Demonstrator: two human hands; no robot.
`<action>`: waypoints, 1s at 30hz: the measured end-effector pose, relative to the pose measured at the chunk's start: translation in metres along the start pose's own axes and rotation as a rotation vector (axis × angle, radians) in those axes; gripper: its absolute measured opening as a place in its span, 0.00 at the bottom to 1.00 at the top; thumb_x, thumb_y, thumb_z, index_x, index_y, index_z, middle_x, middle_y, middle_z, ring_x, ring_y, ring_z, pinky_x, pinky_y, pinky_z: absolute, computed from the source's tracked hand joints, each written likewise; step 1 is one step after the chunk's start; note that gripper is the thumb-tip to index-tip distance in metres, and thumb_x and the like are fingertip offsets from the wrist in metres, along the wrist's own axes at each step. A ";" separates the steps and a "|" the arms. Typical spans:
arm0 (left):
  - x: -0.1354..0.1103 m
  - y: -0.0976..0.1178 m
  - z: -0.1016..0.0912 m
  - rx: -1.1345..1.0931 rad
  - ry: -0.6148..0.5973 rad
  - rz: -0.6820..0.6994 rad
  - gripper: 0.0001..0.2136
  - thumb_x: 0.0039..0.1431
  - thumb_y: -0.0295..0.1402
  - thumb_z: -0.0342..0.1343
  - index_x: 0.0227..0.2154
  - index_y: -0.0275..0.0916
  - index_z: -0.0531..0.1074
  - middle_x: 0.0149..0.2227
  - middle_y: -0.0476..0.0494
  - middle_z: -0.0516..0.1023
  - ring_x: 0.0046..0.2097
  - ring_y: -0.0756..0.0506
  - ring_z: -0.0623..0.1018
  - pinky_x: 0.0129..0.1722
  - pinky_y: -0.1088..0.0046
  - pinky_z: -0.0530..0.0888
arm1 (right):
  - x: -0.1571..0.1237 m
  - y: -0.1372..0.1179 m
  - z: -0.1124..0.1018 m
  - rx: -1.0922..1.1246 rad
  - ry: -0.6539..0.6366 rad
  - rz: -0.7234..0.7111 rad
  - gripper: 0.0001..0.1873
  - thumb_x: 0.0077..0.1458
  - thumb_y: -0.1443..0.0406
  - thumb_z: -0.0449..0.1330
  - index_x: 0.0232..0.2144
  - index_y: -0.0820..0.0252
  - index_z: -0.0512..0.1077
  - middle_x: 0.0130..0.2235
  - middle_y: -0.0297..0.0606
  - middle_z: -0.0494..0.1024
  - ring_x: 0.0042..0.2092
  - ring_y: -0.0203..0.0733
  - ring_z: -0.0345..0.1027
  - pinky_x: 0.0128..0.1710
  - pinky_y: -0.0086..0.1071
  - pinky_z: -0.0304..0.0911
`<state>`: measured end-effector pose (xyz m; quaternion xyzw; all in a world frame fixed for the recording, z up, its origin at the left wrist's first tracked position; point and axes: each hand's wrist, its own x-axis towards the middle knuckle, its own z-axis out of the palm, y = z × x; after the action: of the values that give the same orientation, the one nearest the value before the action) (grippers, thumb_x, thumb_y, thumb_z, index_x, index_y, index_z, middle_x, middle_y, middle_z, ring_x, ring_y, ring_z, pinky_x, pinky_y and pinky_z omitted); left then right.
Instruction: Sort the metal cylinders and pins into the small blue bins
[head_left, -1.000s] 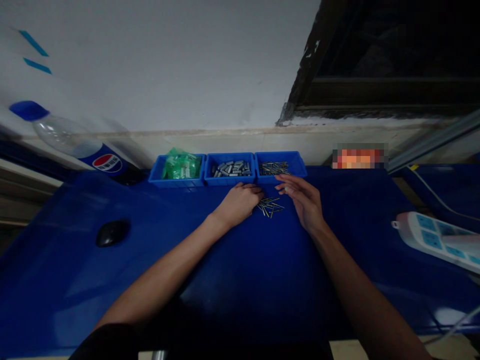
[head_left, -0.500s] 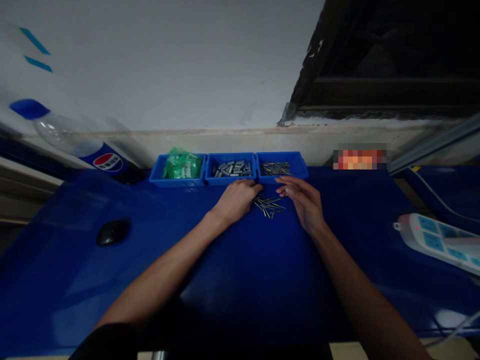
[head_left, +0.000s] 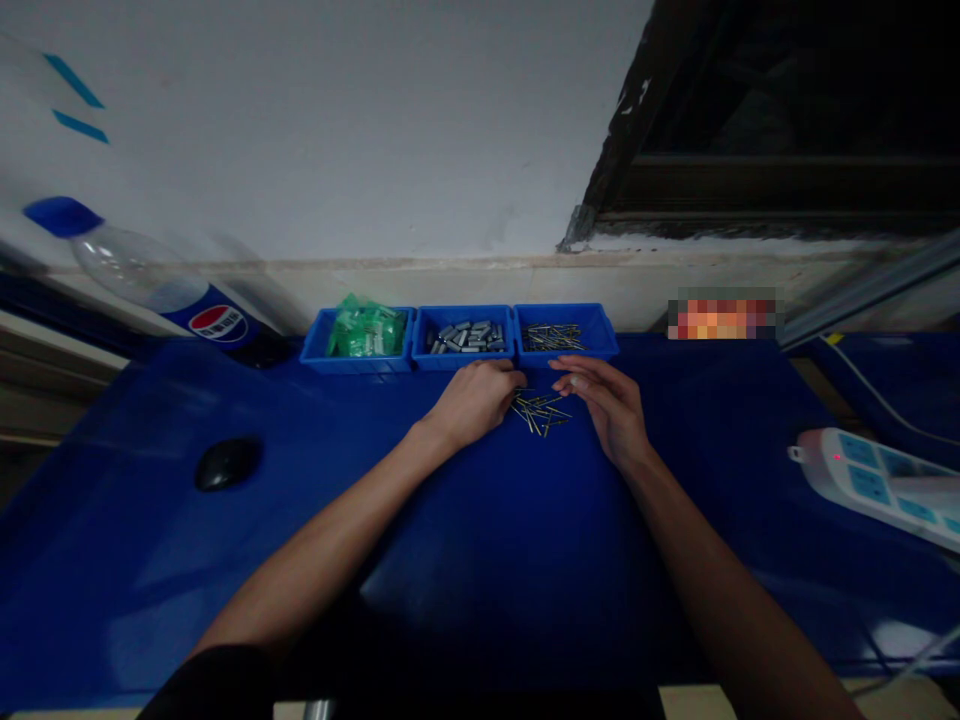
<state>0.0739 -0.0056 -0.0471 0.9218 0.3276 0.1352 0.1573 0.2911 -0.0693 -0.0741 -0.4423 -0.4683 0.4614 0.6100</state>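
A loose pile of thin metal rods (head_left: 541, 410), which look like small drill bits, lies on the blue table in front of the bins. At the pile's left edge is my left hand (head_left: 477, 402), its fingers curled down and closed; whatever they may hold is hidden. On the opposite side my right hand (head_left: 606, 402) is raised, fingers stretched out towards the pile, with nothing visible in it. Just beyond, the right blue bin (head_left: 606, 330) holds more such rods (head_left: 551, 337). Short grey metal pieces (head_left: 466, 337) fill the middle bin (head_left: 420, 357).
The left blue bin (head_left: 319, 360) contains green plastic packets (head_left: 367, 330). A cola bottle (head_left: 176, 290) stands at the back left, with a black mouse (head_left: 226, 463) nearer. On the right lies a white power strip (head_left: 870, 475). A wall (head_left: 375, 130) rises behind the bins.
Almost nothing differs. The whole view has shifted very slightly, while both hands and the pile keep nearly the same places.
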 end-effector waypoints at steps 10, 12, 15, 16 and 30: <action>0.002 0.015 -0.016 -0.462 0.273 0.011 0.09 0.68 0.29 0.56 0.44 0.36 0.81 0.43 0.41 0.87 0.42 0.45 0.85 0.47 0.66 0.80 | 0.001 0.005 -0.002 -0.023 -0.050 0.058 0.09 0.57 0.62 0.71 0.42 0.49 0.87 0.33 0.34 0.86 0.32 0.39 0.76 0.38 0.37 0.70; 0.002 0.017 -0.018 -0.492 0.260 0.015 0.09 0.67 0.28 0.57 0.43 0.36 0.81 0.42 0.42 0.87 0.41 0.46 0.84 0.45 0.67 0.79 | 0.000 0.003 0.002 0.019 -0.041 0.092 0.08 0.55 0.61 0.72 0.39 0.49 0.87 0.33 0.35 0.87 0.32 0.40 0.77 0.39 0.38 0.71; 0.002 0.018 -0.017 -0.513 0.260 0.022 0.08 0.65 0.26 0.58 0.41 0.37 0.81 0.39 0.44 0.86 0.39 0.47 0.84 0.43 0.69 0.79 | -0.001 -0.001 0.005 0.073 -0.023 0.127 0.08 0.51 0.60 0.75 0.36 0.50 0.87 0.32 0.36 0.87 0.32 0.41 0.79 0.39 0.39 0.73; 0.002 0.018 -0.016 -0.513 0.266 0.024 0.07 0.64 0.25 0.58 0.41 0.37 0.81 0.39 0.44 0.86 0.39 0.47 0.84 0.43 0.69 0.79 | -0.001 -0.001 0.006 0.089 -0.019 0.132 0.08 0.51 0.60 0.75 0.36 0.50 0.88 0.32 0.36 0.87 0.32 0.41 0.79 0.39 0.39 0.73; -0.004 0.002 -0.013 -0.013 -0.063 -0.071 0.13 0.65 0.24 0.58 0.49 0.35 0.81 0.46 0.34 0.84 0.46 0.39 0.84 0.46 0.61 0.78 | -0.001 0.006 0.000 -0.072 -0.015 -0.015 0.20 0.58 0.61 0.70 0.53 0.42 0.82 0.57 0.37 0.84 0.51 0.51 0.81 0.54 0.51 0.74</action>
<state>0.0672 -0.0074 -0.0350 0.9124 0.3541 0.1026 0.1780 0.2903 -0.0686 -0.0805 -0.4568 -0.4926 0.4429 0.5937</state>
